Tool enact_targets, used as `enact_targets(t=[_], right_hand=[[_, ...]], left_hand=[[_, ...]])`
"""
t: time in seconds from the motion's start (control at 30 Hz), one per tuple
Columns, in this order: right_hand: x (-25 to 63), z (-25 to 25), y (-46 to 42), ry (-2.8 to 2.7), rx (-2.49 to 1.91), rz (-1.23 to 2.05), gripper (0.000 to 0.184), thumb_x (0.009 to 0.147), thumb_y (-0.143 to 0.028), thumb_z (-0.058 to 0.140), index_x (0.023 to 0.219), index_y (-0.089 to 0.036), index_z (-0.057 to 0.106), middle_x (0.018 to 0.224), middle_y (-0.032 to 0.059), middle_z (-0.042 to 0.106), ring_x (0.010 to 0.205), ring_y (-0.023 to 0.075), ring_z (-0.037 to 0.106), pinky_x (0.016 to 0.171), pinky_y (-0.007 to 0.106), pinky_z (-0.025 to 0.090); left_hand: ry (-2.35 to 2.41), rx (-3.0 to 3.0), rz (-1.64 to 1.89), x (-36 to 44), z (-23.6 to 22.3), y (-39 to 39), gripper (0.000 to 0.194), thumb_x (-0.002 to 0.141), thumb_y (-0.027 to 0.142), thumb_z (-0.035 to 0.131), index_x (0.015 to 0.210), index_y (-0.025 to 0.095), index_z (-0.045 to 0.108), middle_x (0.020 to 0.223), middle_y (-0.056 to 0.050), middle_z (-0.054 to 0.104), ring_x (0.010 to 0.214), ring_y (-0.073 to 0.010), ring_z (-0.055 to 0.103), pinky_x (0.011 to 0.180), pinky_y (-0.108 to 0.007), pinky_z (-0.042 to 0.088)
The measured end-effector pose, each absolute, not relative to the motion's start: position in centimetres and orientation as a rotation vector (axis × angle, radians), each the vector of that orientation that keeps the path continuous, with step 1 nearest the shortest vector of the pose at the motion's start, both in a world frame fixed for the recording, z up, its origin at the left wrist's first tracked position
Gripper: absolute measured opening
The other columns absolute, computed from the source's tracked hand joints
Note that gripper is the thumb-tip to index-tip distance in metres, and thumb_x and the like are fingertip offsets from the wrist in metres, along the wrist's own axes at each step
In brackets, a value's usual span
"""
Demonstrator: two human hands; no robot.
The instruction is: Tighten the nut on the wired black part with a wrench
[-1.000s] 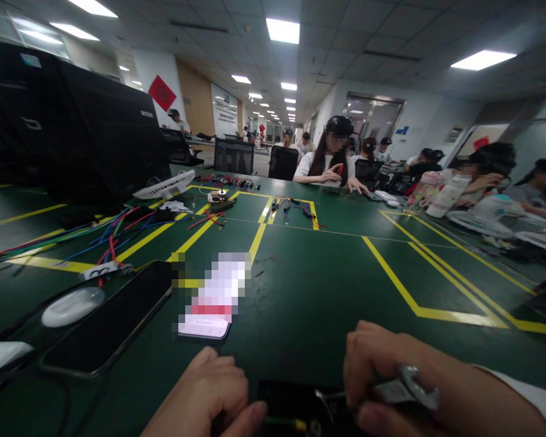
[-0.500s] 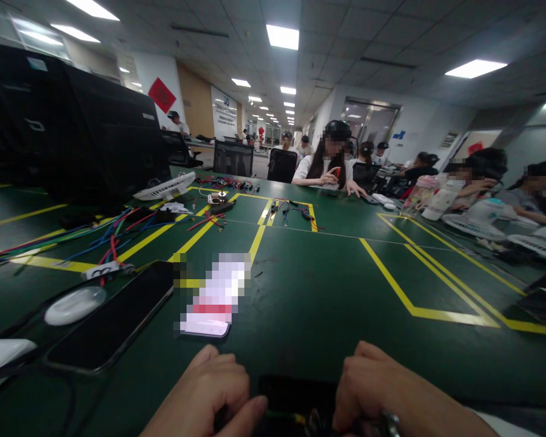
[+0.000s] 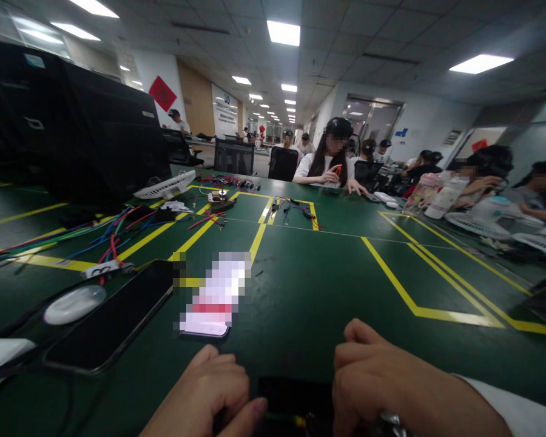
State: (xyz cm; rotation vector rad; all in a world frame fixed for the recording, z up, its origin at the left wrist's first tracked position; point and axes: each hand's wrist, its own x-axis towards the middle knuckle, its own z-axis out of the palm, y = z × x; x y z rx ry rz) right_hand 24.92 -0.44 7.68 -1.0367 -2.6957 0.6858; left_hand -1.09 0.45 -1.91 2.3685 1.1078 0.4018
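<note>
My left hand (image 3: 222,388) is curled at the bottom edge, thumb pressed toward the bent fingers; whatever it grips is hidden below the frame. A thin green and yellow strand (image 3: 295,420), perhaps a wire, shows just right of its thumb. To the right, my right hand (image 3: 375,379) is closed with its knuckles up, and its fingertips are out of sight. A shiny metal piece (image 3: 389,419) shows under that hand, its kind unclear. Between both hands is a dark, flat black object (image 3: 295,394). A phone with a lit, blurred screen (image 3: 209,325) lies beyond my left hand.
A dark phone (image 3: 113,321), a white rounded case (image 3: 75,304) and coloured wires (image 3: 113,233) lie on the left. A black computer case (image 3: 73,127) stands behind them. Yellow tape (image 3: 391,276) marks the green table (image 3: 309,285). Across it sits a person (image 3: 330,161).
My right hand has moved up and slightly inward, showing more white sleeve. Less of the small parts between the hands is visible. My left hand stays nearly still.
</note>
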Motion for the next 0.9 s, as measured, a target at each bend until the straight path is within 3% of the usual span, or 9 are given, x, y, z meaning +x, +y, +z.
enact_targets(t=[0.2,0.5,0.57,0.63,0.7,0.8,0.9], right_hand=[[25.0,7.9,1.4,-2.848,-0.926,0.736,0.02,0.073,-0.001,0.072,0.073,-0.02,0.067,0.073,-0.001,0.072,0.072,0.0157,0.065,0.096,0.044,0.035],[25.4,8.5,0.6,-2.719,-0.963,0.796,0.021,0.077,-0.001,0.072,0.077,-0.02,0.065,0.076,-0.0052,0.067,0.077,0.0134,0.064,0.099,0.038,0.032],[25.8,8.4,0.4,-2.559,-0.988,0.896,0.013,0.084,-0.01,0.069,0.08,-0.022,0.064,0.076,-0.0037,0.065,0.077,0.0151,0.063,0.092,0.036,0.04],[26.3,8.3,0.1,-2.412,-1.095,0.98,0.005,0.09,-0.022,0.063,0.086,-0.023,0.062,0.081,-0.0009,0.062,0.075,0.0171,0.06,0.075,0.031,0.047],[26.8,7.9,-0.5,-2.345,-1.245,0.987,0.002,0.09,-0.025,0.06,0.089,-0.024,0.06,0.085,0.0016,0.061,0.071,0.0177,0.058,0.06,0.027,0.047],[27.3,6.6,-1.4,-2.331,-1.324,0.89,0.004,0.088,-0.023,0.059,0.085,-0.023,0.06,0.085,0.0037,0.062,0.063,0.0159,0.056,0.054,0.024,0.046],[27.2,5.3,-1.9,-2.379,-1.205,0.795,0.014,0.085,-0.028,0.066,0.074,-0.022,0.06,0.074,0.0022,0.067,0.062,0.0165,0.059,0.057,0.025,0.046]], left_hand=[[1.105,2.381,0.445,-1.1,-2.0,0.5,0.038,0.099,0.031,0.046,0.063,0.019,0.048,0.066,0.005,0.063,0.069,-0.0139,0.059,0.074,-0.03,0.035],[1.059,2.418,0.533,-1.3,-2.6,0.5,0.037,0.098,0.03,0.05,0.062,0.019,0.047,0.062,0.007,0.059,0.064,-0.0129,0.057,0.073,-0.031,0.034],[1.083,2.403,0.538,-1.2,-2.5,0.5,0.037,0.098,0.03,0.049,0.063,0.019,0.049,0.063,0.006,0.06,0.066,-0.0132,0.058,0.073,-0.031,0.034],[1.089,2.38,0.511,-1.2,-2.3,0.6,0.037,0.099,0.03,0.048,0.063,0.019,0.05,0.065,0.006,0.061,0.067,-0.0136,0.057,0.072,-0.03,0.035],[1.101,2.343,0.481,-1.0,-2.3,0.8,0.038,0.098,0.03,0.048,0.062,0.019,0.051,0.065,0.005,0.062,0.067,-0.0138,0.058,0.073,-0.03,0.036],[1.136,2.277,0.42,-0.9,-2.1,0.9,0.038,0.095,0.031,0.05,0.059,0.019,0.049,0.063,0.005,0.061,0.067,-0.014,0.058,0.075,-0.03,0.037],[1.18,2.263,0.357,-0.8,-1.8,0.7,0.037,0.094,0.032,0.049,0.059,0.018,0.047,0.063,0.004,0.061,0.07,-0.0154,0.059,0.079,-0.032,0.037]])
